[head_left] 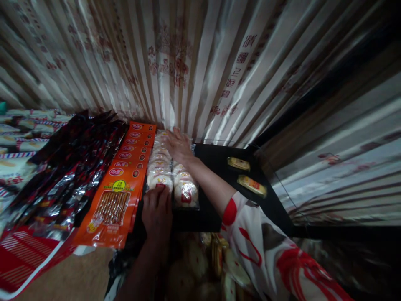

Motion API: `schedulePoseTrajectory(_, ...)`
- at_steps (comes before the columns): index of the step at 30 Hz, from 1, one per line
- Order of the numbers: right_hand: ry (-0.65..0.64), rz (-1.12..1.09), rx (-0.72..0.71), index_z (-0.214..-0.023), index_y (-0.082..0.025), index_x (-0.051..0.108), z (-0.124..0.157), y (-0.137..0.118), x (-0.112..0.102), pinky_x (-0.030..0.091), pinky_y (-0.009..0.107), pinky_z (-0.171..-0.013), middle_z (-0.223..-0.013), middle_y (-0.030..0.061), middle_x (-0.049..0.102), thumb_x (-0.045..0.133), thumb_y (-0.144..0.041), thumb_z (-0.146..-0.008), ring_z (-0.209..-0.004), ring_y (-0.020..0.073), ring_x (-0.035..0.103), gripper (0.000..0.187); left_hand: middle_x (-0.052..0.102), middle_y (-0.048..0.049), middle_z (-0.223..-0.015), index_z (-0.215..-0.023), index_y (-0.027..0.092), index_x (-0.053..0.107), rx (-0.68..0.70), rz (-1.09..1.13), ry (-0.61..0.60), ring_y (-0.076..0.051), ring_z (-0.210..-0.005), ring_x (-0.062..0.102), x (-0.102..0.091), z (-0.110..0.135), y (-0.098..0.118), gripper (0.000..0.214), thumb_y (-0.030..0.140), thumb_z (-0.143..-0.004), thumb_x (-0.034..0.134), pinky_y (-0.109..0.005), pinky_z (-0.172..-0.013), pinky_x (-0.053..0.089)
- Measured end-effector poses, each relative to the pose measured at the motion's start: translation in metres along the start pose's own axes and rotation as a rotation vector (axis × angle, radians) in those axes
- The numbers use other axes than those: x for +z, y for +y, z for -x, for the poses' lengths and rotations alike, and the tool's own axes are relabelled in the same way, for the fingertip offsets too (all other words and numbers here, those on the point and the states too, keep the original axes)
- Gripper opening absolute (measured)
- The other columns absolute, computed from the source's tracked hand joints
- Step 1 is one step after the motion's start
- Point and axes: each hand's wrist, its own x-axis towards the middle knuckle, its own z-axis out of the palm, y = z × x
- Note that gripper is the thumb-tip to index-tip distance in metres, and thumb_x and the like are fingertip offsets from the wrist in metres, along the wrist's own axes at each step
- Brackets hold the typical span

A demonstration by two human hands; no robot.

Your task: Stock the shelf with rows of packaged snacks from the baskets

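Observation:
Two rows of clear packets with round white cakes lie overlapping on a dark shelf. My left hand (156, 211), fingers bent and close together, is at the near end of the left row, on the front packet of round cakes (160, 180). Stretched toward the back, my right hand (178, 146) lies over the far packets of both rows, its fingers extended. The right row's front packet of round cakes (186, 193) shows a red label. Under my left fingertips the exact contact is partly hidden.
Left of the cakes is a row of orange snack packs (111, 205), then dark shiny packs (72, 167) and white packs (15, 167). Two small yellow packs (251, 185) lie at the right. A printed curtain (175, 62) hangs behind. A red basket (28, 255) stands lower left.

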Motion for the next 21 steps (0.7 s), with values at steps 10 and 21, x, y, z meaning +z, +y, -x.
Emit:
schedulePoseTrajectory(10, -0.148, 0.059, 0.108, -0.141, -0.023, 0.029, 0.013, 0.049, -0.012, 0.014, 0.05, -0.109, -0.152, 0.0061, 0.015, 0.02, -0.05, -0.093, -0.139, 0.0261, 0.006, 0.056, 0.053, -0.0098, -0.127, -0.112, 0.023, 0.058, 0.22, -0.014, -0.182, -0.027, -0.123, 0.043, 0.01, 0.021, 0.041, 0.029, 0.021, -0.083, 0.055, -0.043, -0.095, 0.043)
schedulePoseTrajectory(21, -0.159, 0.114, 0.068, -0.136, -0.026, 0.038, 0.017, 0.048, 0.0, 0.019, 0.045, -0.108, -0.144, 0.0031, 0.037, 0.021, -0.044, -0.095, -0.132, 0.022, 0.03, 0.049, 0.05, -0.0101, -0.13, -0.112, 0.021, 0.058, 0.172, -0.015, -0.26, -0.028, -0.123, 0.042, 0.02, 0.017, 0.034, 0.032, 0.013, -0.081, 0.053, -0.045, -0.097, 0.042)
